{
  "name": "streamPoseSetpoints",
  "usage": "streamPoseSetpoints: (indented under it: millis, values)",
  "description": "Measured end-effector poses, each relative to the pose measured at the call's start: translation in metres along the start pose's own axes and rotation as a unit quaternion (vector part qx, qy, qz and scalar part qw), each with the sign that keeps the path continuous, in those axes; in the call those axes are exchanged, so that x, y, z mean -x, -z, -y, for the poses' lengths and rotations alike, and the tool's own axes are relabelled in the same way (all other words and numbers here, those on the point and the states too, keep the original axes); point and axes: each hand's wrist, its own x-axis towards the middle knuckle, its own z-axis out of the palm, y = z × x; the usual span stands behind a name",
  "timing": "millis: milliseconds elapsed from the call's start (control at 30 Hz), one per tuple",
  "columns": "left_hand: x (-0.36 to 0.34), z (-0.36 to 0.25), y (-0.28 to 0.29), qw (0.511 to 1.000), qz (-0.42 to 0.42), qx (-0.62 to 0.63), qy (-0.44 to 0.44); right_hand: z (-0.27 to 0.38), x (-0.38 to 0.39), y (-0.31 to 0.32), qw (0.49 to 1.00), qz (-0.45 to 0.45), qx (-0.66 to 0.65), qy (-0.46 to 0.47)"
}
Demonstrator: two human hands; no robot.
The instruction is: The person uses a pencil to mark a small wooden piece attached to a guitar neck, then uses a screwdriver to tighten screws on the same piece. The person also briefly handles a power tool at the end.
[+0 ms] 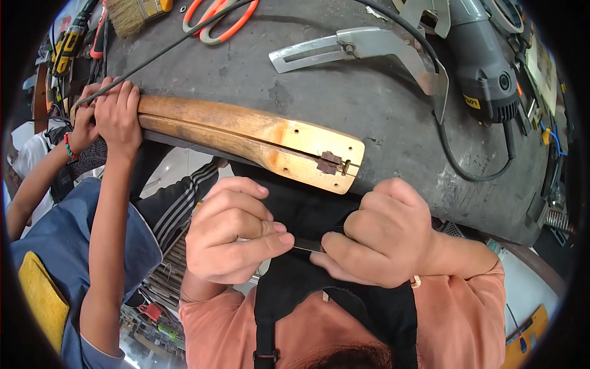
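Between my two hands is a thin, dark, flat strip that looks like metal (307,245), held level in front of my chest. My left hand (236,230) pinches one end between thumb and fingers. My right hand (384,237) is closed around the other end, which its fingers hide. Just beyond them, a long wooden piece (209,117) with a groove along its length lies at the bench edge. Its paler squared end has several small holes and brown and brass-coloured fittings in a slot. A co-worker's hands (117,114) rest on its far left end.
On the grey bench (246,67) are orange-handled scissors (218,21), a paintbrush (132,18), a slotted metal bracket (344,49) and a grey corded power tool (485,67). A black cable (178,40) crosses above the wood. The co-worker in a blue apron (55,246) stands at left.
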Motion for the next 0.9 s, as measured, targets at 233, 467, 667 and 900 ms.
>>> streamPoseSetpoints:
  millis: [233,467,667,900]
  values:
    - [0.032,0.028,0.043,0.938,-0.089,0.329,0.055,0.006,-0.002,0.002,0.914,0.088,-0.343,-0.196]
    - [0.007,0.038,-0.022,0.898,-0.016,0.439,0.013,0.022,0.002,-0.011,0.522,0.138,-0.717,-0.441]
    - [-0.001,0.021,0.0,0.817,-0.091,0.567,0.051,0.009,-0.006,0.011,0.893,0.075,-0.342,-0.283]
    - [-0.044,0.046,0.035,0.991,-0.055,0.087,-0.085,-0.028,-0.032,-0.001,0.989,-0.04,0.022,-0.143]
